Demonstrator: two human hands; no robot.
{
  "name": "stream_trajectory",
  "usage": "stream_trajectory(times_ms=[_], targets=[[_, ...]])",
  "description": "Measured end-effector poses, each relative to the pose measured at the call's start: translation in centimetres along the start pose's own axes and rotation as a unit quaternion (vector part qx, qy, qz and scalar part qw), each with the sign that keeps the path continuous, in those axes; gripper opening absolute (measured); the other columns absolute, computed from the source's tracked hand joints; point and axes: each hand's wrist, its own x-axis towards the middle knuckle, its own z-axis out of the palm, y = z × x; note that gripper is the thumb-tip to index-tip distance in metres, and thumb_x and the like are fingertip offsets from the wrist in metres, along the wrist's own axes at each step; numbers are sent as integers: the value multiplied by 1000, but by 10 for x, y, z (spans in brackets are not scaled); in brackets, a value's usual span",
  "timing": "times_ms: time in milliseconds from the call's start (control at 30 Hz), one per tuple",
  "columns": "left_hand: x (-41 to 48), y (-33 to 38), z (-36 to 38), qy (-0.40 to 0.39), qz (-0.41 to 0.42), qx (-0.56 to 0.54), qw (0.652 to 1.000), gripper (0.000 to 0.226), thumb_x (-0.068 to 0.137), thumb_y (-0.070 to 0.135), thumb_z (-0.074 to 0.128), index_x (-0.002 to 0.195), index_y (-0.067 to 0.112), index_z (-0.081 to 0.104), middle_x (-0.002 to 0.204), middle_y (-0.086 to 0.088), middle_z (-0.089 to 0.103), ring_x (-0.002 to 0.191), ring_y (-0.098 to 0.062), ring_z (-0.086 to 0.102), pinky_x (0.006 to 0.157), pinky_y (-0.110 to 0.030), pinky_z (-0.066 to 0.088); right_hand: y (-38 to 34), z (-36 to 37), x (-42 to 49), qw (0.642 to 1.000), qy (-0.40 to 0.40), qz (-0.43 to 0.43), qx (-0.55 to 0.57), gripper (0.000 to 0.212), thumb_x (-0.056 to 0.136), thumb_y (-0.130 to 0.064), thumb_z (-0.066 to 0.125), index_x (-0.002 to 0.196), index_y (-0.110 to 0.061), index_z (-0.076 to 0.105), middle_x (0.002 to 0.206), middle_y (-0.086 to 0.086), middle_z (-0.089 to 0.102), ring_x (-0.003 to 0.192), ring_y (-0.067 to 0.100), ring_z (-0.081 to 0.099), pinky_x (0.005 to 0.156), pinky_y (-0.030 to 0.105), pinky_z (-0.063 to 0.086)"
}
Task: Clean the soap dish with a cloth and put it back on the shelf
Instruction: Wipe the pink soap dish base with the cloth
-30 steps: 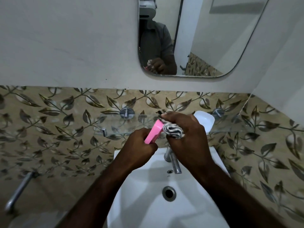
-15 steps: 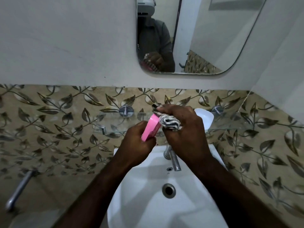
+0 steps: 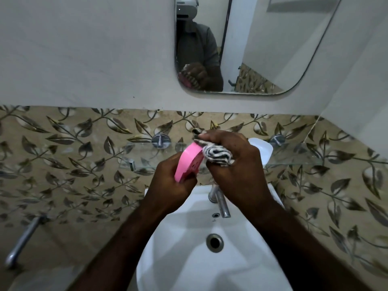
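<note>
Left hand (image 3: 171,185) grips pink soap dish (image 3: 186,162) tilted on edge over sink (image 3: 189,259), exposing inside; right hand (image 3: 233,162) clutches bunched cloth (image 3: 218,155), pressing it in.

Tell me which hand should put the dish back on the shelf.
Left. The left hand grips the dish, just in front of the shelf; the right hand is full of cloth.
</note>
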Motion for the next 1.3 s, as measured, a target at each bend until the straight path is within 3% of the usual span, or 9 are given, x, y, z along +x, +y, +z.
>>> stream_trajectory(times_ms=[100,233,433,567,733,800,967,1200,1300], targets=[[-4,10,1,28,-6,-49,998,21,75,10,65,76,31,66,67,5,68,55,-5,57,50,-26,47,7,-2,4,972,-13,147,182,35,77,6,71,94,-25,72,89,-5,76,85,12,71,79,36,57],[-4,9,3,23,-17,-65,997,23,74,15,68,85,35,65,74,19,71,63,2,64,58,-19,53,11,0,1,965,-5,167,200,29,81,9,69,94,-17,73,84,-2,75,81,13,71,74,34,58],[-8,-9,8,-28,-66,-47,996,24,83,22,70,100,37,60,87,25,69,85,16,62,69,-4,46,6,4,2,992,-26,-53,-114,41,69,-8,67,108,-19,73,104,-3,73,97,21,65,84,40,51],[-9,-13,3,-94,-86,-41,991,35,75,41,71,109,35,61,100,25,70,98,5,65,79,-14,51,12,-1,8,985,-58,-86,-136,37,70,-8,72,106,-18,73,102,-1,73,93,24,65,79,40,51],[0,1,-7,-214,-95,-172,957,54,66,18,80,117,18,62,108,-5,71,101,-18,65,83,-37,55,29,7,4,971,-43,-114,-205,39,66,-3,73,103,-16,73,98,3,72,90,26,63,70,38,50],[5,2,-13,-231,-111,-255,932,61,66,18,74,124,13,57,109,-26,62,96,-33,59,73,-45,49,30,8,0,963,-38,-127,-234,36,67,-9,69,102,-16,73,96,4,71,88,25,61,68,34,48],[7,8,-3,-208,-140,-183,951,27,61,-1,59,78,20,60,65,4,56,61,-11,50,52,-23,40,25,13,-5,964,-55,-138,-222,38,70,-26,60,102,-12,74,99,9,70,90,28,60,71,34,49],[0,11,7,-104,-116,-121,980,27,77,-7,64,82,18,56,61,15,65,57,7,56,54,-12,43,25,11,-15,955,-108,-195,-196,35,79,-4,61,110,-12,72,117,8,68,97,29,57,82,34,47],[-2,12,4,-103,-112,-98,984,27,63,3,57,83,20,61,63,7,58,53,-6,49,50,-26,37,33,3,-14,964,-101,-168,-179,40,76,-3,57,110,-15,73,117,5,69,97,26,57,82,32,48]])
